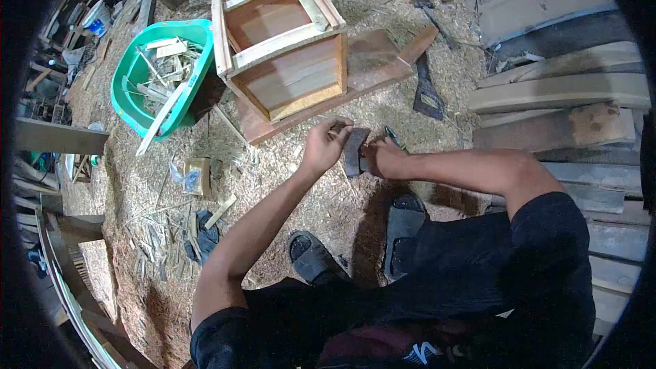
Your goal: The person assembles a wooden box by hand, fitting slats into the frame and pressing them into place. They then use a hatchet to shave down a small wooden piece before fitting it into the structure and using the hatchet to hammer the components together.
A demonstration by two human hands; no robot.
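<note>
My left hand (pixel 326 145) is closed in a pinch, thumb and fingertips right at the upper edge of a dark oblong block (pixel 354 154). Whatever lies in that pinch is too small to make out. My right hand (pixel 387 158) is wrapped closed against the block's other side, holding it low over the shavings. A thin dark-green item (pixel 392 137) shows by its knuckles. Ahead of both hands, a wooden frame with panels (pixel 287 48) rests tilted on a brown board (pixel 372 61). A black slotted tool handle (pixel 429 96) lies right of the board.
A green plastic basin (pixel 123 96) with wood offcuts stands at the left. Near it are a small cardboard box (pixel 197 176) and a dark plastic bag (pixel 203 236). Stacked planks (pixel 560 89) line the right side. Wood shavings cover the floor around my sandals (pixel 403 232).
</note>
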